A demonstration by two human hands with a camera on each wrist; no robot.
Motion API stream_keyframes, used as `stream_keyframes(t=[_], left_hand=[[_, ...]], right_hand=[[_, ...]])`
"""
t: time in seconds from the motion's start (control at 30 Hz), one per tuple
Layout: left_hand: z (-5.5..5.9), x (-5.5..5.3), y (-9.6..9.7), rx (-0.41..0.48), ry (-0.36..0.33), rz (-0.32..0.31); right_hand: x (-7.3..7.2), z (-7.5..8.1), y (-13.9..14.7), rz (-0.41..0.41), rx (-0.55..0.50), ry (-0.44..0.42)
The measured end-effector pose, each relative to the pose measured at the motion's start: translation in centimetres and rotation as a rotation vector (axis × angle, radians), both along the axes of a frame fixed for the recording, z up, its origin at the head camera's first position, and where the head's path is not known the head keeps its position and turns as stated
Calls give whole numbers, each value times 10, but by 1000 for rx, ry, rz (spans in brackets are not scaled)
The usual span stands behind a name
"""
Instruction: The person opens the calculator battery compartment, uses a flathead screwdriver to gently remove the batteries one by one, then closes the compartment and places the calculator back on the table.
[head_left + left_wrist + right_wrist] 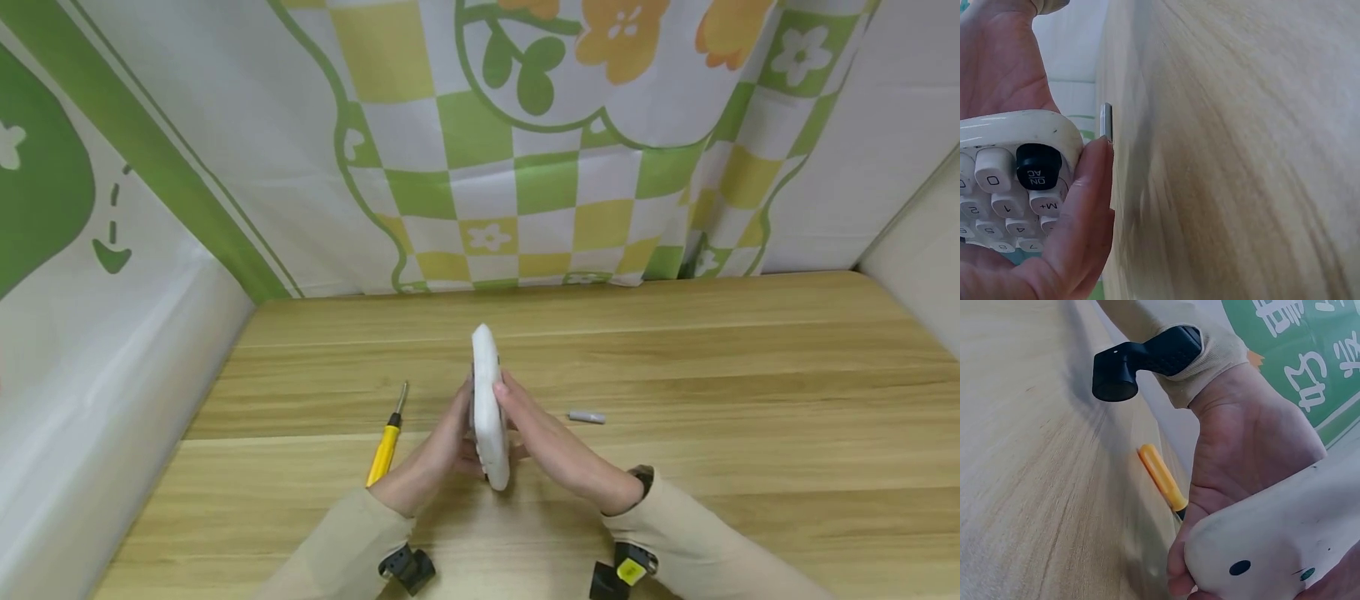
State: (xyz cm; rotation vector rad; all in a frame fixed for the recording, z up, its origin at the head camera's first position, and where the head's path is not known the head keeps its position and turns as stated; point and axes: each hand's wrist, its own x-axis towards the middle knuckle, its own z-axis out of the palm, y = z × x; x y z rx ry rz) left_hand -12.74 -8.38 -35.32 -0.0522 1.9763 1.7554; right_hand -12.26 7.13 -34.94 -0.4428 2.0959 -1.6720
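Note:
A white calculator [489, 408] stands on its edge between both hands, seen edge-on from the head. On its key side, my left hand [442, 442] holds it, the fingers [1082, 215] wrapping its lower edge in the left wrist view. White round keys and a black ON/AC key [1039, 167] show there. My right hand [558, 446] grips from the back side, its thumb on the rim. The right wrist view shows the plain white back [1266, 540] with a dark oval spot; most of the right hand is outside that view.
A yellow-handled screwdriver [385, 450] lies left of the left hand, its tip pointing away. To the right lies a small grey battery-like cylinder [587, 417]. The wooden table [712, 358] ends at a checked curtain [540, 192] behind.

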Motion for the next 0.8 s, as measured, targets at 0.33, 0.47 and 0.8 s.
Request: stream_keyframes(t=[0.33, 0.47, 0.8], left_hand=[[-2, -5, -7, -70, 7, -35], [-5, -7, -9, -93, 15, -48], [-6, -11, -8, -75, -19, 65]], right_hand=[[2, 6, 2, -22, -56, -32], [2, 9, 2, -36, -58, -18], [4, 11, 6, -45, -110, -17]])
